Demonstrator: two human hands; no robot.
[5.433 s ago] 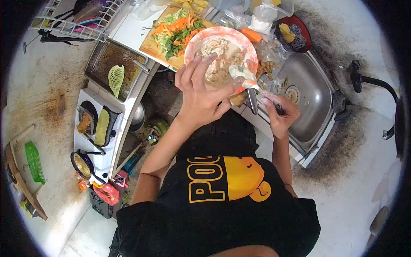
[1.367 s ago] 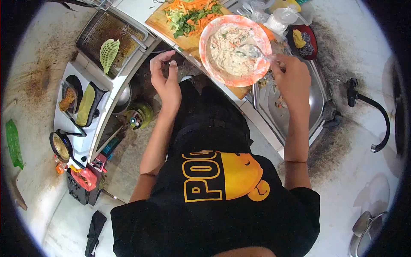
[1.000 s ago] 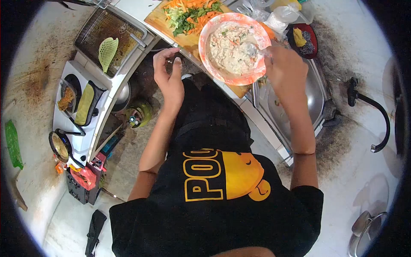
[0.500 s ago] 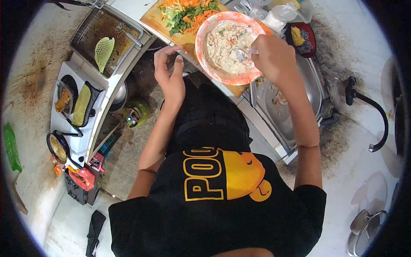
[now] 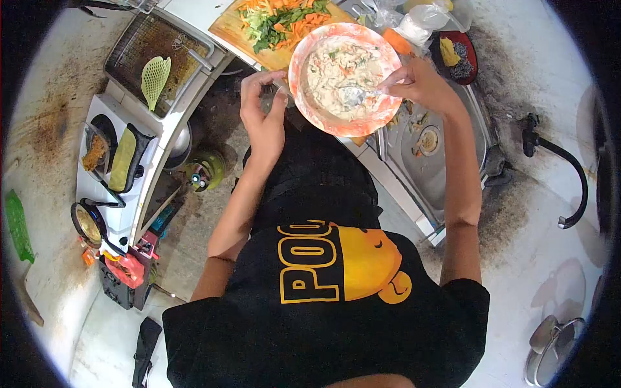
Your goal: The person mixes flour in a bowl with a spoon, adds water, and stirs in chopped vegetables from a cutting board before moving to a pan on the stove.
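A white bowl with orange-red marbling (image 5: pixel 331 125) sits at the counter edge, overlapping the wooden cutting board. Inside it is a thick, pale batter (image 5: pixel 333 68) flecked with green and orange bits. My right hand (image 5: pixel 424 85) pinches a metal spoon (image 5: pixel 353 96) at the bowl's right rim, the spoon's head down in the batter. My left hand (image 5: pixel 264 116) is empty, its fingers curved and apart, with fingertips right by the bowl's left rim. Chopped greens and carrot strips (image 5: pixel 284 22) lie on the cutting board (image 5: pixel 225 30) behind the bowl.
To the right is a metal sink (image 5: pixel 446 178) with food scraps, a handle (image 5: pixel 381 143) at its edge and a black faucet (image 5: pixel 569 161). At left are a tray (image 5: pixel 123 71) with a green slotted spatula (image 5: pixel 156 81) and a white stove (image 5: pixel 97 168) bearing pans. Plastic bags (image 5: pixel 414 27) lie behind.
The bowl has shifted slightly left and toward me. My right hand has moved right and turned, swinging the spoon through the batter. My left hand has come nearer the rim.
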